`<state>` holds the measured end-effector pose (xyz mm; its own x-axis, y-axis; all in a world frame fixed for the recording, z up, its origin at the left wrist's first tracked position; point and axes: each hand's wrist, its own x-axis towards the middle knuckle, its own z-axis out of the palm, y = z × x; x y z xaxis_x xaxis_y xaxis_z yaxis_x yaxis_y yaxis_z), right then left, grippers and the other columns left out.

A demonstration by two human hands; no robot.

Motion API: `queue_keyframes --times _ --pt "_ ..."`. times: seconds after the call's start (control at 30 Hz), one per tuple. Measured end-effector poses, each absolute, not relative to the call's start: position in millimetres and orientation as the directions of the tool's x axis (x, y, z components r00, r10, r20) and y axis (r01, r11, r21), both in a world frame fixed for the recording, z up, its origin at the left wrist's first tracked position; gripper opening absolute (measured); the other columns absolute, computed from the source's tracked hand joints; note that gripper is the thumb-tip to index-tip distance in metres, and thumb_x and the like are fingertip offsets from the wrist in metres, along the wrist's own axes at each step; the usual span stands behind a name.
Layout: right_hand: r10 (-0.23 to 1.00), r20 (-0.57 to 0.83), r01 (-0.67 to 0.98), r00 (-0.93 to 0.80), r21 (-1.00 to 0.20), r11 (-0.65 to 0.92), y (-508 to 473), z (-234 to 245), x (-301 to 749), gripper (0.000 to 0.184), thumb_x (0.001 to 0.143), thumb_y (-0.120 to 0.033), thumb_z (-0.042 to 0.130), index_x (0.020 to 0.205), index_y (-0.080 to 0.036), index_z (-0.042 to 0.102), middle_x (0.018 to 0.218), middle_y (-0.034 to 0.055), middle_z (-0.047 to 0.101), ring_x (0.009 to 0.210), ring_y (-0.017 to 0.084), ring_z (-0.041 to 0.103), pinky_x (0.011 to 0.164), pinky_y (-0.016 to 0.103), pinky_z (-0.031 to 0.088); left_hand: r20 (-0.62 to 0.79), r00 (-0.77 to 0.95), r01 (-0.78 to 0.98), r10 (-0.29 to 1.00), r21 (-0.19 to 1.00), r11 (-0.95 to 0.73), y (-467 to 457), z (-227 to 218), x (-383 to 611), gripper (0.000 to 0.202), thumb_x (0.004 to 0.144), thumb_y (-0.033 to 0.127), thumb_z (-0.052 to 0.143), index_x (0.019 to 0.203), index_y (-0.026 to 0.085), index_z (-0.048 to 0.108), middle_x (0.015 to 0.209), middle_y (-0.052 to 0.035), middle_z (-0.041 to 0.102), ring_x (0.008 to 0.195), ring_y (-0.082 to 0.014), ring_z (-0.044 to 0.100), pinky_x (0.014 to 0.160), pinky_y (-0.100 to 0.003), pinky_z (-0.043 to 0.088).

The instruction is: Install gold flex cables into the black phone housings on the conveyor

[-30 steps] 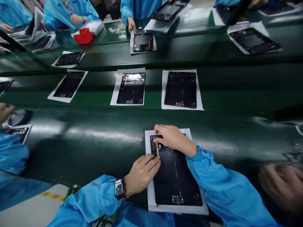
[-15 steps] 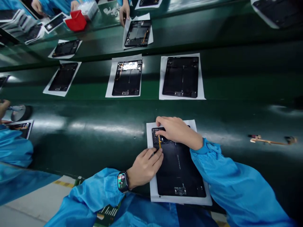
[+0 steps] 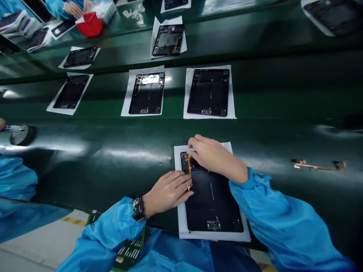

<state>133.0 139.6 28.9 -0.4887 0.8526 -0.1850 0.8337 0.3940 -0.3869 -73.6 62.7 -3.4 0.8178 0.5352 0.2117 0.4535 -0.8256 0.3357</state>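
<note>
A black tablet back shell (image 3: 212, 204) lies on a white paper sheet (image 3: 215, 236) on the green bench in front of me. A thin orange flex cable (image 3: 189, 170) runs down its upper left corner. My left hand (image 3: 167, 190), with a smartwatch on the wrist, has its fingertips pinched on the cable's lower end. My right hand (image 3: 211, 156) is curled over the shell's top left corner, fingertips pressing on the cable's upper end.
Two more shells on paper (image 3: 146, 94) (image 3: 209, 92) lie on the belt beyond, another further left (image 3: 70, 92). A loose orange cable (image 3: 319, 166) lies at right. A tape roll (image 3: 22, 135) and a blue-sleeved neighbour sit at left. Other workers and a red bin (image 3: 90, 23) are at the far side.
My left hand has shifted slightly up and left along the shell's edge, its fingers now pinching the cable's lower end. The right hand stays on the top corner. The view dropped a little.
</note>
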Motion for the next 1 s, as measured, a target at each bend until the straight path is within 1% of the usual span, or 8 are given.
queue_keyframes --times 0.17,0.3,0.43,0.57,0.67,0.77,0.9,1.0 --pt "0.785 -0.235 0.747 -0.573 -0.544 0.382 117.3 52.7 151.5 0.034 0.089 -0.002 0.038 0.107 -0.019 0.061 0.106 0.0071 0.063 0.091 0.02 0.061 0.077 0.029 0.046 0.103 0.884 0.415 0.455 0.273 -0.868 73.5 2.6 -76.9 0.027 0.098 0.027 0.049 0.117 0.012 0.062 0.13 -0.0127 0.059 0.118 -0.0265 0.053 0.094 -0.041 0.05" --pt "0.808 -0.222 0.729 -0.545 -0.602 0.326 90.2 58.3 167.4 0.026 0.096 -0.017 0.04 0.102 -0.023 0.065 0.103 0.0051 0.068 0.093 0.022 0.064 0.08 0.032 0.047 0.023 0.919 0.38 0.394 0.224 -0.897 75.8 5.9 -78.2 0.031 0.098 0.028 0.049 0.122 0.012 0.06 0.135 -0.0136 0.054 0.119 -0.0291 0.05 0.095 -0.044 0.047" --pt "0.869 -0.291 0.756 -0.4 -0.641 0.133 59.0 57.3 178.2 0.019 0.098 -0.036 0.045 0.098 -0.026 0.061 0.086 0.0026 0.069 0.074 0.021 0.065 0.064 0.031 0.047 0.028 0.933 0.342 0.359 0.244 -0.907 76.7 7.1 -82.2 0.031 0.096 0.029 0.051 0.122 0.016 0.061 0.137 -0.0143 0.052 0.118 -0.0291 0.05 0.095 -0.044 0.045" --pt "0.888 -0.326 0.724 -0.325 -0.689 0.012 30.7 48.1 177.6 0.018 0.1 -0.04 0.043 0.095 -0.027 0.054 0.075 -0.0005 0.064 0.061 0.018 0.061 0.054 0.029 0.044 0.057 0.929 0.34 0.365 0.26 -0.904 73.4 6.0 -85.7 0.031 0.094 0.031 0.055 0.12 0.016 0.063 0.141 -0.0157 0.048 0.123 -0.0308 0.047 0.1 -0.046 0.043" --pt "0.913 -0.251 0.713 -0.322 -0.698 0.06 16.4 36.5 167.3 0.014 0.102 -0.034 0.041 0.108 -0.026 0.051 0.089 0.0023 0.065 0.073 0.019 0.064 0.062 0.029 0.049 0.065 0.927 0.339 0.37 0.285 -0.897 71.9 2.2 -87.7 0.031 0.094 0.029 0.055 0.121 0.015 0.063 0.143 -0.0166 0.046 0.125 -0.0319 0.046 0.102 -0.048 0.042" --pt "0.924 -0.142 0.733 -0.355 -0.656 0.181 9.7 24.8 151.2 0.018 0.102 -0.024 0.041 0.118 -0.023 0.048 0.104 0.0071 0.064 0.088 0.02 0.065 0.075 0.031 0.052 0.138 0.913 0.304 0.385 0.397 -0.866 74.4 -4.0 -91.0 0.03 0.093 0.027 0.056 0.12 0.016 0.062 0.14 -0.0147 0.05 0.127 -0.0302 0.046 0.102 -0.047 0.043" --pt "0.89 0.014 0.742 -0.456 -0.547 0.388 8.2 14.2 130.7 0.014 0.1 -0.014 0.042 0.108 -0.019 0.051 0.093 0.0068 0.064 0.078 0.02 0.064 0.068 0.031 0.053 0.245 0.821 0.308 0.516 0.571 -0.761 80.9 -10.7 -97.0 0.04 0.093 0.024 0.053 0.132 0.015 0.051 0.137 -0.0122 0.053 0.132 -0.0254 0.043 0.109 -0.043 0.041" --pt "0.855 0.059 0.763 -0.515 -0.422 0.489 9.0 12.4 120.6 0.015 0.097 -0.007 0.042 0.104 -0.016 0.053 0.088 0.0068 0.063 0.074 0.021 0.063 0.066 0.033 0.052 0.22 0.788 0.356 0.575 0.599 -0.717 84.7 -12.1 -100.0 0.047 0.092 0.025 0.054 0.137 0.015 0.044 0.142 -0.0141 0.048 0.135 -0.0273 0.04 0.112 -0.046 0.038"
